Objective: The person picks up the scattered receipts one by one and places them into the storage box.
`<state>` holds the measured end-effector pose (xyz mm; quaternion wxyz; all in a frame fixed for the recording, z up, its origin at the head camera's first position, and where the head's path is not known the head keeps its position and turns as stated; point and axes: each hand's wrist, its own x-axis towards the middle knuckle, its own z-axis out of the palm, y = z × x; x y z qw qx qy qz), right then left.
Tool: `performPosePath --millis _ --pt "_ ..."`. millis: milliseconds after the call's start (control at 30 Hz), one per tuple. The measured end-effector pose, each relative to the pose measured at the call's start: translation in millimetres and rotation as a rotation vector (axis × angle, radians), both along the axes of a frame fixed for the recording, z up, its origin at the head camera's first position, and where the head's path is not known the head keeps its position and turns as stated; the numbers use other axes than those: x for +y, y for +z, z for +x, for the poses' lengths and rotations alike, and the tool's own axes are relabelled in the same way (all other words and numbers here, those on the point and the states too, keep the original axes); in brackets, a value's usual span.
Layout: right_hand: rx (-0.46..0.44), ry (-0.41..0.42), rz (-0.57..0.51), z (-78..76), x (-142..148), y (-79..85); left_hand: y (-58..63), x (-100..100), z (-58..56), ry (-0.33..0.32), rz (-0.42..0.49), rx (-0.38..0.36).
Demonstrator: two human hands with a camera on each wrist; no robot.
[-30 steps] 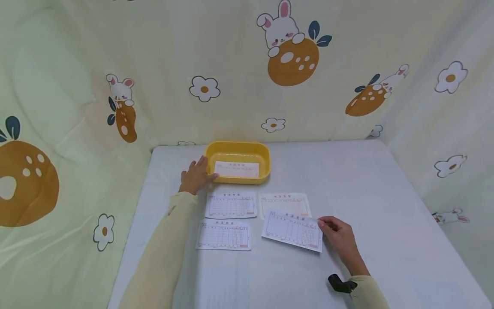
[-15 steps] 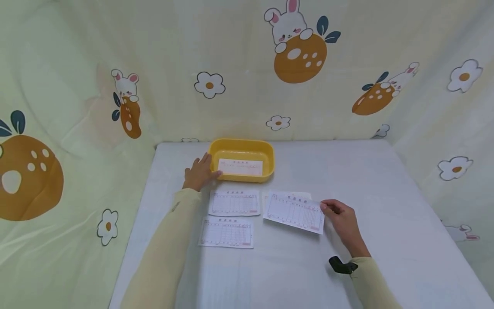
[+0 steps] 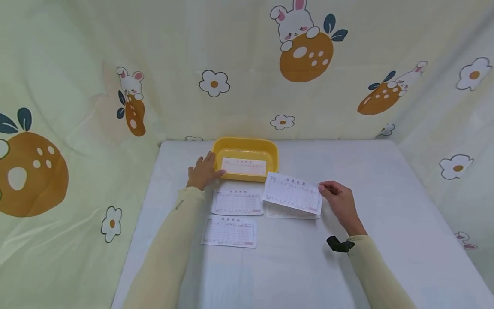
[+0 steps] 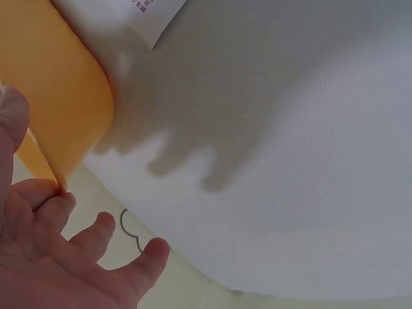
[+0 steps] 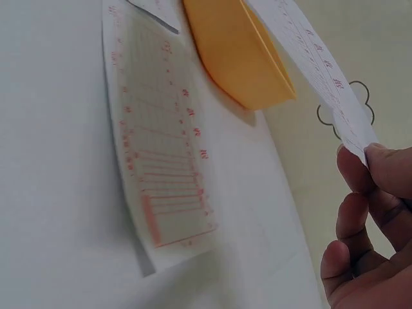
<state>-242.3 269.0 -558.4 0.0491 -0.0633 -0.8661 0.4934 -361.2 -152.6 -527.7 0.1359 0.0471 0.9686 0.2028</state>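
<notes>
My right hand [image 3: 343, 206] pinches the right edge of a white printed form sheet [image 3: 292, 193] between thumb and fingers. The sheet is raised and tilted beside the yellow tray [image 3: 247, 144]. Beneath it lies another form sheet with red print [image 5: 167, 141], partly covered in the head view. My left hand [image 3: 202, 172] rests at the tray's front left corner, its thumb along the front rim. In the left wrist view, that hand's outer fingers [image 4: 148, 264] are spread, and one fingertip touches the tray's edge. Inside the tray lies a red-printed form [image 3: 244, 166].
Two purple-printed forms lie left of centre, an upper one [image 3: 237, 202] and a lower one [image 3: 229, 232]. A white-covered table [image 3: 386, 193] bears everything. Patterned curtain [image 3: 239, 107] rises behind it and at both sides. A black device [image 3: 340, 244] is at the right cuff.
The right hand has lifted the form sheet forward, away from the body and toward the tray, uncovering the lower edge of the red-printed sheet below. The left hand stays at the tray.
</notes>
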Motion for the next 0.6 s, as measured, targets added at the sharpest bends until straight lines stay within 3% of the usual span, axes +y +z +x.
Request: performPosePath --millis 233,600 --pt "0.061 0.024 -0.007 -29.4 -11 7.5 1.5 -2 2.1 -0.002 0.0 0.0" --pt "0.131 0.067 -0.034 -97.3 -43 35.9 0.2 -3 -0.7 0.008 0.035 -0.009"
